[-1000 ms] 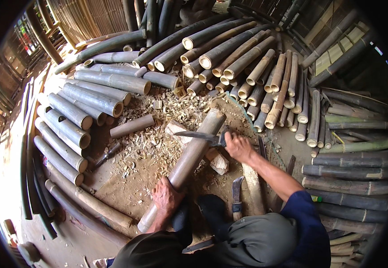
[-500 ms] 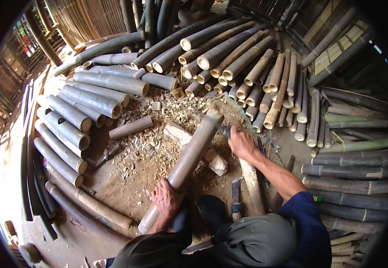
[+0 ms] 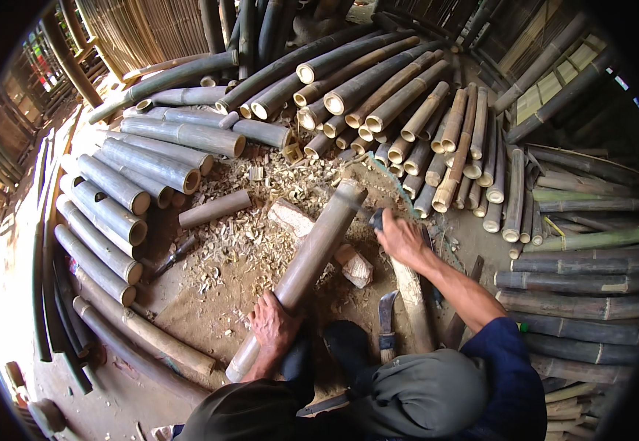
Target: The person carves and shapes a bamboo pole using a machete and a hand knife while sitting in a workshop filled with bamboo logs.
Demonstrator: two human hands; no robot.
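A thick brown-grey bamboo tube [image 3: 312,261] slants from near my lap up toward the middle of the floor. My left hand [image 3: 274,322] is wrapped round its lower part. Beside the tube's far end, my right hand [image 3: 402,237] grips a knife [image 3: 376,219] by its dark handle. Its blade is smeared by motion and lies across the tube near that end, so its shape and exact contact cannot be made out. Just under and beside the tube sit a pale wood block [image 3: 355,266] and a second rough block [image 3: 288,217].
A curved hooked blade [image 3: 387,323] and a pale stripped log [image 3: 411,298] lie near my right knee. Wood chips [image 3: 224,253] cover the floor around a short bamboo piece [image 3: 215,209]. Bamboo stacks surround me: left [image 3: 113,184], far side [image 3: 378,81], right [image 3: 577,301].
My right hand has shifted slightly right, and the blurred blade now shows across the tube's far end. My left hand and the bamboo tube stay almost in place.
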